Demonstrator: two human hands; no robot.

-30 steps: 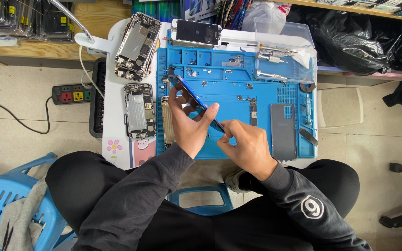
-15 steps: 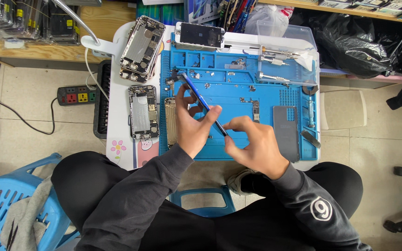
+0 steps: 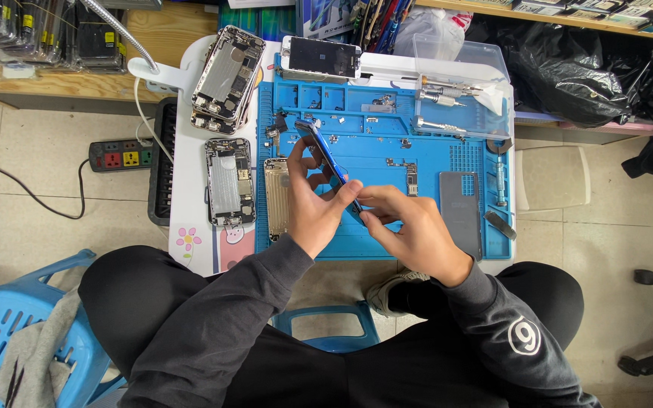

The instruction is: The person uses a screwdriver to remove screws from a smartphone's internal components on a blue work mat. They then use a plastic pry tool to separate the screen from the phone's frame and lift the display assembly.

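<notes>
Both hands are up over the blue work mat [image 3: 387,151], and the blue phone [image 3: 326,162] is tilted on edge between them, lifted clear of the mat. The left hand [image 3: 313,204] has it in a firm grip, fingers wrapped around the lower half of the body, thumb pressed against one side. The right hand [image 3: 410,230] meets it at the bottom end, fingertips pinched close on the phone's lower edge; whether they hold a small tool there, I cannot tell. On the white bench [image 3: 187,189] to the left lie two opened phone housings [image 3: 228,72], one [image 3: 230,181] just beside a gold back shell [image 3: 276,196] at the mat's edge. A grey phone back [image 3: 460,211] rests flat on the mat's right side, well apart from the hands. A dark-screened phone [image 3: 320,57] sits at the top, near a clear plastic tray [image 3: 485,57] of screwdrivers.
</notes>
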